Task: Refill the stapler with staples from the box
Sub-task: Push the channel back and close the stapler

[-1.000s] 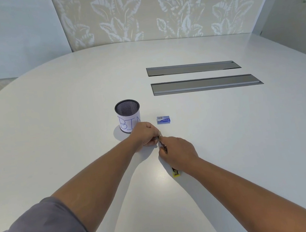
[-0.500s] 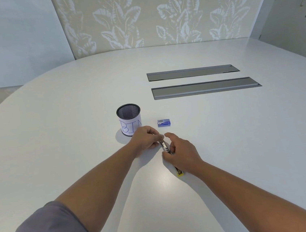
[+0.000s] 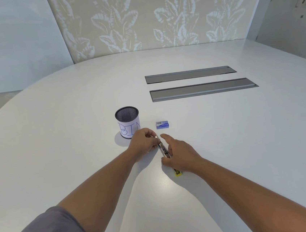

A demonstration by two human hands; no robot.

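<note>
A slim stapler (image 3: pixel 163 149) with a metal channel and a yellow rear end lies on the white table (image 3: pixel 57 144), pointing away from me. My left hand (image 3: pixel 143 143) pinches its far tip. My right hand (image 3: pixel 181 155) holds its middle and rear, forefinger stretched forward, covering much of the body. The channel's contents are too small to make out. A small blue staple box (image 3: pixel 162 125) sits closed on the table just beyond both hands, untouched.
A black mesh cup (image 3: pixel 128 124) with a white paper label reading "BIN" stands left of the staple box, close to my left hand. Two long grey cable hatches (image 3: pixel 202 89) are set into the table further back on the right.
My hands have drawn slightly apart along the stapler, and more of its metal channel shows between them. My right forefinger has lifted and extended. The box and cup have not moved.
</note>
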